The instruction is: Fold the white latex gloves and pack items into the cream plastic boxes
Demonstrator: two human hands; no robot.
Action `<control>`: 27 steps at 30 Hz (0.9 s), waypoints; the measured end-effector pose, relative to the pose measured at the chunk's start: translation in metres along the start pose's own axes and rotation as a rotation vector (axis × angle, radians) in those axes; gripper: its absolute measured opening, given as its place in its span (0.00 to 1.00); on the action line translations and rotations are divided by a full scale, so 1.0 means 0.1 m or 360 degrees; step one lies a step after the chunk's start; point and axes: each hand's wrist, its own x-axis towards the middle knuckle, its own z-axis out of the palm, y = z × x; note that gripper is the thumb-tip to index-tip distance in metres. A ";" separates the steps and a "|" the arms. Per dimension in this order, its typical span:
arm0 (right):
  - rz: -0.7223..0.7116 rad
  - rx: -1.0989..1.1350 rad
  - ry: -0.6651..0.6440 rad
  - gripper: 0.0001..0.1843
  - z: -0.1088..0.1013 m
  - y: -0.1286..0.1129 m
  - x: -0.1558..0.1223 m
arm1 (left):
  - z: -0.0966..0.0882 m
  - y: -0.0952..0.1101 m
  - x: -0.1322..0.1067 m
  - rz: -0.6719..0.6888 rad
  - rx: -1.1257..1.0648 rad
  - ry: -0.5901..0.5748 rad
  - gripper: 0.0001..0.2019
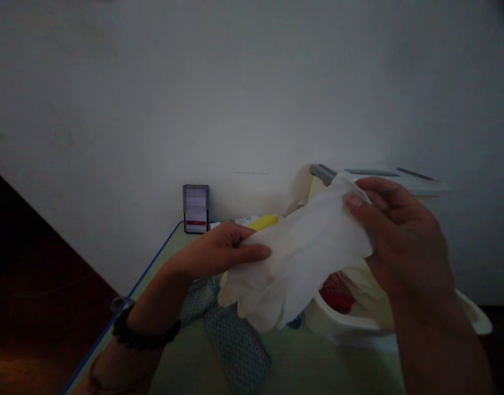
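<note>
Both hands hold a limp white cloth (295,258) up in front of me, slanting down to the left. Its lower left end has a wavy, scalloped edge; I cannot tell exactly what kind of cloth item it is. My left hand (223,249) is closed on its left side, thumb on top. At its upper right corner, my right hand (400,230) pinches the edge between thumb and fingers. Beneath the white cloth, a blue-green patterned cloth (238,345) lies on the table. Below my right hand, a white basin (338,326) contains a red cloth (337,293) and a cream cloth (369,293).
A phone (196,209) leans against the wall (252,99) at the table's back left corner. Something yellow (263,222) shows behind my left hand. A white box with grey edges (371,174) stands at the back right. The pale green table (182,356) has a blue rim.
</note>
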 end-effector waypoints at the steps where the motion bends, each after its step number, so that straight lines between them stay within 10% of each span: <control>1: -0.0003 -0.0001 -0.0008 0.09 0.01 -0.01 -0.01 | 0.00 -0.02 0.01 -0.0008 0.0013 0.0025 0.16; 20: -0.0081 -0.0092 -0.0527 0.12 0.02 -0.05 -0.14 | 0.00 -0.04 0.10 0.0093 -0.0239 0.0353 0.15; 27: 0.0102 -0.0341 -0.1450 0.12 -0.08 -0.15 -0.19 | 0.00 0.02 0.06 0.0357 -0.0175 0.0618 0.14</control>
